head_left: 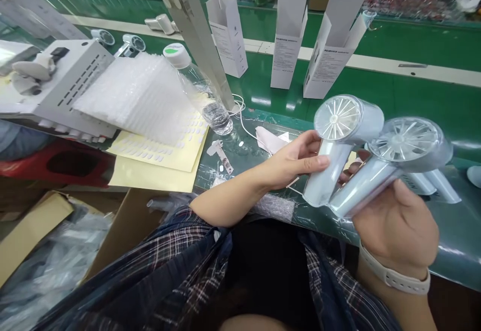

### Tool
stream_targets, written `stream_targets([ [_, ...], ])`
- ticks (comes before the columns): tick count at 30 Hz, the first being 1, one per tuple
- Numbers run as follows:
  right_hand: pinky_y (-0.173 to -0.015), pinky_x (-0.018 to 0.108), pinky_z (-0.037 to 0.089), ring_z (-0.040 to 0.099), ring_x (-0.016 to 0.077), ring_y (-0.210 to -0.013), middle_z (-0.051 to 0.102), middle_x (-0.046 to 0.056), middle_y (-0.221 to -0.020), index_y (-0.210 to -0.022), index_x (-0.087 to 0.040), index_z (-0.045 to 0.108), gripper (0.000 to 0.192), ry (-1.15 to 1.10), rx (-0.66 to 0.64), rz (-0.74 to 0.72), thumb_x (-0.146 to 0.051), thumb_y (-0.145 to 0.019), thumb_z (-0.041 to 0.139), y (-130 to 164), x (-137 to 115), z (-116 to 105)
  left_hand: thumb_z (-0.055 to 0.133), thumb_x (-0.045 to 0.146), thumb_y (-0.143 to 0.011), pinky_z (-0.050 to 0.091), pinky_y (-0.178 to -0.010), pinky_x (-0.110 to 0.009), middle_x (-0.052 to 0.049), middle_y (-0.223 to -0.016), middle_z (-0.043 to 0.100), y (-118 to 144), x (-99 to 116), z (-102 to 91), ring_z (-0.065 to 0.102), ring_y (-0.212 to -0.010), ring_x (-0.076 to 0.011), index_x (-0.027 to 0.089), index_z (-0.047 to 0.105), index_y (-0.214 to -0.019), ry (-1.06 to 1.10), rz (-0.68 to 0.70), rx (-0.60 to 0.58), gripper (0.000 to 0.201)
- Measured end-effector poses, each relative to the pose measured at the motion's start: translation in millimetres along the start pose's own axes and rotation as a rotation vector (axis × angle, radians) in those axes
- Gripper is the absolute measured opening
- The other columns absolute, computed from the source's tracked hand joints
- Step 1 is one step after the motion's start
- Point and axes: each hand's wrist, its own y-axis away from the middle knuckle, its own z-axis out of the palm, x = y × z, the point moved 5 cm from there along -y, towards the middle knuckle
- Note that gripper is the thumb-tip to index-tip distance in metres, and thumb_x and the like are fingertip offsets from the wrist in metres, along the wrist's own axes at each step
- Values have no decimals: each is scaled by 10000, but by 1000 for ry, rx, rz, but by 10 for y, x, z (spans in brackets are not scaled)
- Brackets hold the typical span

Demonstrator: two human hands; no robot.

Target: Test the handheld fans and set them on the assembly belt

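My left hand (300, 158) is closed round the handle of a pale blue hair dryer (334, 170), thumb across its front. A second pale blue hair dryer (366, 185) is in my right hand (398, 220), with its handle resting against the palm and the fingers partly hidden behind it. The two handles lie side by side, tilted, and their bottom ends nearly touch. Both round heads face me with radial vanes showing. Shiny clear film seems to cover them. Behind my right hand, more pale blue handles (443, 185) lie on the green bench (451, 225).
Several open white boxes (289, 60) stand beyond my hands. On the left are a water bottle (216, 110), a stack of white foam sheets (139, 95), yellow sticker sheets (161, 175) and a metal post (199, 35). A carton (116, 235) of clear plastic bags sits below the bench.
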Motion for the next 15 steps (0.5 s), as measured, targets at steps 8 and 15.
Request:
stream_targets([
  [8, -621, 368, 622, 671, 219, -682, 703, 81, -762, -781, -207, 760, 395, 15, -70, -40, -517, -950, 582, -9, 3, 210, 905, 736, -743, 568, -650, -284, -9, -863, 650, -41, -87, 66, 692, -735, -160, 182, 590, -1253, 89, -46, -133, 816],
  [15, -554, 358, 581, 673, 230, -729, 673, 55, -860, -973, -218, 789, 374, -11, -6, -83, -555, -811, 811, -10, -92, 111, 772, 652, -941, 628, -801, -339, -82, -1099, 743, -22, -104, 34, 762, -885, -193, 205, 594, -1300, 92, -18, -66, 601],
])
